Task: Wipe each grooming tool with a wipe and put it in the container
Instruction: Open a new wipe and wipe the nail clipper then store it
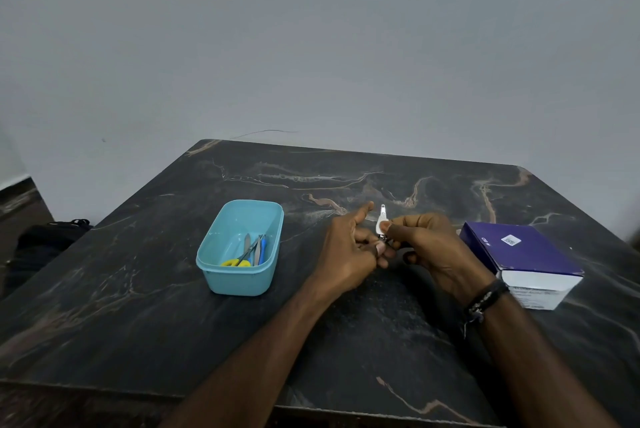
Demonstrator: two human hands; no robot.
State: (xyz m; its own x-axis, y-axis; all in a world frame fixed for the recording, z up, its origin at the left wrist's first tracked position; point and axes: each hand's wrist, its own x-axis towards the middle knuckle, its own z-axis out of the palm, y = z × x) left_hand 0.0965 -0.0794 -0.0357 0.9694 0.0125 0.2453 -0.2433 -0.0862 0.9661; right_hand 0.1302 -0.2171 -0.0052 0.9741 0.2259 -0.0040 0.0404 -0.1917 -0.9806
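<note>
A small silver nail clipper (382, 212) stands nearly upright between my two hands above the dark table. My right hand (426, 247) pinches it with a small white wipe (380, 226) wrapped round its lower part. My left hand (349, 251) holds the clipper's lower end with curled fingers, thumb raised. To the left stands the turquoise plastic container (211, 261), holding yellow-handled scissors (236, 262), a metal nail file (246, 243) and blue-handled tools (262, 251).
A purple and white box (523, 254) lies on the black marble-patterned table (138, 306) to the right of my hands. A dark bag (45, 240) sits on the floor past the table's left edge. A pale wall stands behind.
</note>
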